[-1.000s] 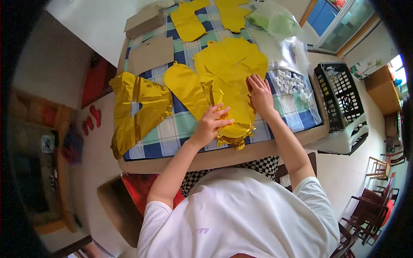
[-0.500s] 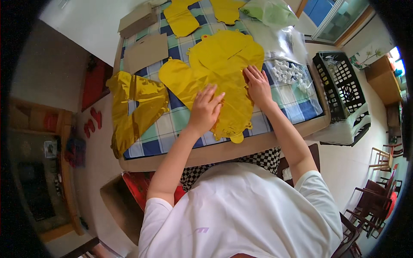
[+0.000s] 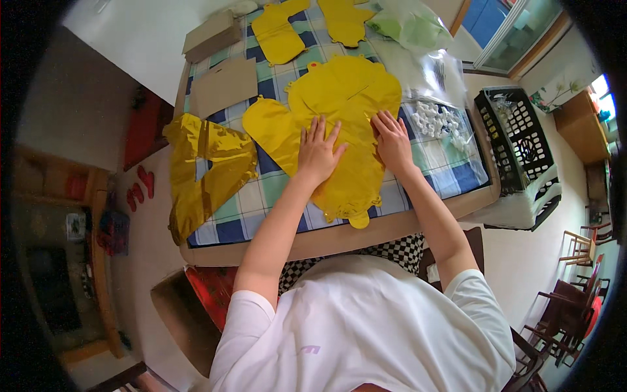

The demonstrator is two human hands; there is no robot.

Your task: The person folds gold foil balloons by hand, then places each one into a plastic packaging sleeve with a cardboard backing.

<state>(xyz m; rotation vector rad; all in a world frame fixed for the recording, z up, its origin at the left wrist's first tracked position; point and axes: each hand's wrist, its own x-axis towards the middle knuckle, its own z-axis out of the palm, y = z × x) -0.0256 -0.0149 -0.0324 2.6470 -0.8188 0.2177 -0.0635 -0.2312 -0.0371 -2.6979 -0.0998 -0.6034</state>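
Observation:
A large, flat yellow foil balloon [image 3: 346,176] lies spread over the checked cloth in front of me, with a rounded lobe at its left and a small tab at the near end. My left hand [image 3: 318,152] rests flat on its middle, fingers spread. At the balloon's right edge lies my right hand [image 3: 392,140], palm down with fingers slightly bent; its thumb side is partly hidden. Close by on the left, a shinier gold foil sheet [image 3: 219,153] with a cut-out gap hangs partly over the table edge.
Two more yellow foil shapes, one of them a flat cutout [image 3: 277,36], lie farther back. Cardboard pieces [image 3: 225,86] sit at the left. Clear plastic bags [image 3: 434,72] and small white pieces [image 3: 436,121] lie right. A black plastic crate [image 3: 519,140] stands beyond the right edge.
My left hand has flattened onto the balloon, its fingers pointing farther away from me. My right hand stays at the right edge with its fingers slightly more bent. The view has shifted slightly.

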